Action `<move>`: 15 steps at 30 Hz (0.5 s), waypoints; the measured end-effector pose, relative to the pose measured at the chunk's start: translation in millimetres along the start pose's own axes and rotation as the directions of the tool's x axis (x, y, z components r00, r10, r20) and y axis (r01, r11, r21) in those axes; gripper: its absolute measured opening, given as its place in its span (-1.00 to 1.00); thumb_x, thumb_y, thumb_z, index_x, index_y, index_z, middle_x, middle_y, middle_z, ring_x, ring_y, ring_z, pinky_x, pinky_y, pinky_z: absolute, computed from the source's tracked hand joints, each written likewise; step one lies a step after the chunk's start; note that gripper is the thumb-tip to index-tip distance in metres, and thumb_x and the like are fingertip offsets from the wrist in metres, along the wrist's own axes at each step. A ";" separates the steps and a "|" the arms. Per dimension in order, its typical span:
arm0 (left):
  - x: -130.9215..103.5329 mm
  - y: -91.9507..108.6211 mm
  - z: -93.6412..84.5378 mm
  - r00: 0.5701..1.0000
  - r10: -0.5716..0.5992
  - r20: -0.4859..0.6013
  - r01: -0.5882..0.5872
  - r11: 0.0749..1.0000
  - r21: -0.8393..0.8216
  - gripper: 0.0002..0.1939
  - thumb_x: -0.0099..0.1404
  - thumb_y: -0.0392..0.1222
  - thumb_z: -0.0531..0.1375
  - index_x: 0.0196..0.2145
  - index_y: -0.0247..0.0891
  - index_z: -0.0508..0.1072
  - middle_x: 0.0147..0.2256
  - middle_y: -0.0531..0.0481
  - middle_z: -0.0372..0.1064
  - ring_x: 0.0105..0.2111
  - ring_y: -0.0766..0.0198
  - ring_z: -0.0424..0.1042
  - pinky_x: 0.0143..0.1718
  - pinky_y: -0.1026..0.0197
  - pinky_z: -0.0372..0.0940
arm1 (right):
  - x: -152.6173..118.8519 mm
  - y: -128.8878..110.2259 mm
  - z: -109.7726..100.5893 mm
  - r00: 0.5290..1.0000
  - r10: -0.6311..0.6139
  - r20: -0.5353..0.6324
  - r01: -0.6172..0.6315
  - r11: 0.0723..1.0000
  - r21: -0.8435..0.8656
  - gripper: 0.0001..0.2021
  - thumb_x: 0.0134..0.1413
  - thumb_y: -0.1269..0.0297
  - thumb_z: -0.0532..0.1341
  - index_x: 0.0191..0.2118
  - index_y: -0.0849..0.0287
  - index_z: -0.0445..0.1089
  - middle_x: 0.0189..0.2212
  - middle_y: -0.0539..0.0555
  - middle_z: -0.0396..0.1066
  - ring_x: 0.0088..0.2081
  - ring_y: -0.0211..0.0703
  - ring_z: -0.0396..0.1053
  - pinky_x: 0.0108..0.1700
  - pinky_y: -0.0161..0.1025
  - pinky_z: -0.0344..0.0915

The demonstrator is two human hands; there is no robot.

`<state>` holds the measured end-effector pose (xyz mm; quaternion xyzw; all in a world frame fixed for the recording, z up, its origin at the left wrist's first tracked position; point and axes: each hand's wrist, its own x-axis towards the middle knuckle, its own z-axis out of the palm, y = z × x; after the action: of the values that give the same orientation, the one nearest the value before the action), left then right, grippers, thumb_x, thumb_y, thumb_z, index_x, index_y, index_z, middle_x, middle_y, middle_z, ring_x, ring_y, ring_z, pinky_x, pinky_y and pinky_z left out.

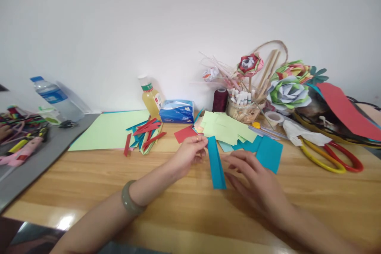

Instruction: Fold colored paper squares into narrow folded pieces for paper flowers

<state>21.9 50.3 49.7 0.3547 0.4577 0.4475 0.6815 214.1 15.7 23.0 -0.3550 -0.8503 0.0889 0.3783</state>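
Observation:
A folded blue paper strip (216, 166) is held up over the table (166, 206), its lower end pointing toward me. My left hand (190, 152) pinches its upper left edge between thumb and fingertips. My right hand (256, 178) is just right of the strip, fingers bent and apart, with nothing between them; whether a fingertip touches the edge I cannot tell. Beyond and right of the strip lie flat blue paper pieces (269, 154). Light green paper squares (228, 127) and a red square (183, 133) lie behind my hands.
Folded red and blue strips (145, 135) are heaped at left beside large green sheets (104, 131). A tissue pack (177, 111), juice bottle (151, 99), thread spool (220, 100) and jar (244, 109) line the wall. Scissors (330, 154) and paper flowers (288, 93) are right.

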 end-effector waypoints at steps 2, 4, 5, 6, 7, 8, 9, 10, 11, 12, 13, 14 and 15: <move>1.3 -3.3 2.1 0.999 -0.018 0.030 0.017 0.999 0.032 -0.68 -0.07 -0.06 0.36 -0.57 -0.29 0.32 -0.63 0.17 0.16 -0.66 0.49 0.13 -0.65 0.42 -0.03 | 4.1 4.6 -0.5 0.976 -0.219 -0.005 0.216 0.964 -0.157 -0.74 0.17 0.48 0.04 -0.07 0.11 0.31 -0.23 0.10 0.37 -0.28 -0.22 0.37 -0.34 -0.30 0.30; 2.5 -5.7 3.1 0.996 -0.048 0.070 0.043 0.997 0.068 -0.66 -0.09 -0.03 0.37 -0.58 -0.30 0.34 -0.62 0.15 0.21 -0.66 0.49 0.13 -0.63 0.41 -0.01 | 9.0 7.5 -2.2 0.941 -0.335 0.036 0.336 0.922 -0.194 -0.75 0.18 0.49 0.02 -0.08 0.13 0.31 -0.27 0.09 0.38 -0.26 -0.21 0.36 -0.34 -0.31 0.30; 2.7 -6.7 3.3 0.993 -0.068 0.093 0.060 0.994 0.087 -0.64 -0.10 0.00 0.38 -0.58 -0.31 0.36 -0.61 0.12 0.24 -0.64 0.48 0.16 -0.61 0.40 0.02 | 11.7 8.5 -3.3 0.925 -0.376 0.057 0.380 0.903 -0.202 -0.75 0.20 0.49 0.01 -0.08 0.16 0.31 -0.28 0.09 0.39 -0.25 -0.20 0.37 -0.33 -0.31 0.31; 2.7 -7.5 3.3 0.989 -0.089 0.117 0.076 0.991 0.106 -0.62 -0.12 0.03 0.38 -0.57 -0.32 0.37 -0.60 0.10 0.27 -0.63 0.46 0.19 -0.59 0.38 0.06 | 14.3 9.2 -4.4 0.904 -0.419 0.084 0.427 0.878 -0.219 -0.75 0.22 0.49 -0.02 -0.07 0.19 0.31 -0.29 0.10 0.41 -0.23 -0.18 0.37 -0.31 -0.30 0.32; 2.5 -8.1 3.0 0.984 -0.108 0.139 0.091 0.988 0.121 -0.59 -0.13 0.07 0.38 -0.56 -0.33 0.38 -0.58 0.08 0.29 -0.61 0.43 0.22 -0.55 0.36 0.10 | 16.6 9.8 -5.5 0.886 -0.450 0.113 0.464 0.855 -0.233 -0.74 0.24 0.49 -0.05 -0.06 0.22 0.30 -0.29 0.11 0.42 -0.22 -0.18 0.38 -0.30 -0.30 0.33; 2.1 -8.7 2.6 0.980 -0.122 0.157 0.101 0.986 0.133 -0.56 -0.13 0.11 0.37 -0.54 -0.33 0.39 -0.57 0.06 0.30 -0.58 0.41 0.25 -0.52 0.34 0.14 | 18.6 10.4 -6.4 0.874 -0.465 0.139 0.486 0.840 -0.242 -0.71 0.26 0.50 -0.09 -0.04 0.23 0.29 -0.28 0.12 0.44 -0.21 -0.17 0.38 -0.29 -0.29 0.34; 1.8 -9.3 2.0 0.977 -0.130 0.171 0.106 0.984 0.142 -0.53 -0.13 0.16 0.35 -0.52 -0.33 0.40 -0.55 0.05 0.31 -0.55 0.38 0.28 -0.49 0.32 0.17 | 20.1 10.9 -6.9 0.868 -0.469 0.163 0.496 0.832 -0.250 -0.69 0.27 0.50 -0.12 -0.01 0.24 0.27 -0.26 0.12 0.45 -0.18 -0.17 0.39 -0.26 -0.28 0.36; 1.6 -9.8 1.3 0.974 -0.134 0.182 0.107 0.983 0.148 -0.51 -0.11 0.21 0.32 -0.51 -0.33 0.40 -0.54 0.04 0.32 -0.53 0.36 0.29 -0.46 0.31 0.19 | 21.1 11.4 -7.2 0.865 -0.468 0.183 0.501 0.827 -0.255 -0.66 0.28 0.50 -0.15 0.04 0.25 0.24 -0.22 0.13 0.46 -0.15 -0.16 0.39 -0.23 -0.27 0.37; 1.6 -10.4 0.5 0.972 -0.135 0.192 0.106 0.982 0.154 -0.49 -0.08 0.25 0.29 -0.48 -0.32 0.40 -0.53 0.04 0.32 -0.50 0.34 0.31 -0.45 0.30 0.20 | 21.8 12.0 -7.0 0.865 -0.462 0.197 0.500 0.827 -0.257 -0.63 0.28 0.51 -0.17 0.11 0.26 0.18 -0.19 0.14 0.46 -0.12 -0.16 0.39 -0.20 -0.26 0.38; 1.8 -11.2 -0.3 0.969 -0.136 0.204 0.104 0.982 0.160 -0.47 -0.04 0.28 0.26 -0.46 -0.32 0.40 -0.51 0.04 0.32 -0.48 0.32 0.32 -0.43 0.29 0.20 | 22.2 12.7 -6.5 0.867 -0.454 0.206 0.495 0.830 -0.257 -0.60 0.28 0.51 -0.18 0.17 0.27 0.09 -0.16 0.16 0.46 -0.11 -0.16 0.39 -0.18 -0.24 0.38; 2.2 -12.2 -1.1 0.966 -0.140 0.220 0.104 0.981 0.167 -0.46 0.00 0.30 0.23 -0.42 -0.31 0.40 -0.49 0.03 0.33 -0.45 0.30 0.33 -0.42 0.29 0.21 | 22.5 13.5 -5.7 0.869 -0.447 0.210 0.490 0.833 -0.256 -0.57 0.28 0.51 -0.19 0.24 0.27 -0.01 -0.15 0.16 0.46 -0.10 -0.15 0.39 -0.18 -0.24 0.39; 2.7 -13.3 -1.8 0.962 -0.143 0.234 0.103 0.979 0.173 -0.46 0.03 0.31 0.20 -0.39 -0.30 0.40 -0.46 0.03 0.33 -0.43 0.29 0.34 -0.42 0.28 0.22 | 22.6 14.5 -4.5 0.871 -0.442 0.213 0.486 0.837 -0.251 -0.54 0.28 0.51 -0.20 0.28 0.27 -0.12 -0.15 0.17 0.46 -0.11 -0.15 0.40 -0.19 -0.23 0.40; 3.0 -14.6 -2.4 0.958 -0.146 0.248 0.104 0.978 0.178 -0.46 0.06 0.32 0.17 -0.36 -0.29 0.39 -0.43 0.02 0.34 -0.41 0.28 0.34 -0.41 0.27 0.22 | 22.6 15.8 -2.9 0.875 -0.434 0.215 0.479 0.844 -0.242 -0.52 0.28 0.51 -0.21 0.30 0.27 -0.18 -0.15 0.17 0.46 -0.12 -0.15 0.41 -0.20 -0.23 0.41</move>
<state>24.4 48.3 34.9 0.4352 0.4213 0.3140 0.7310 214.2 42.1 31.5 -0.1853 -0.9402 -0.1019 0.2670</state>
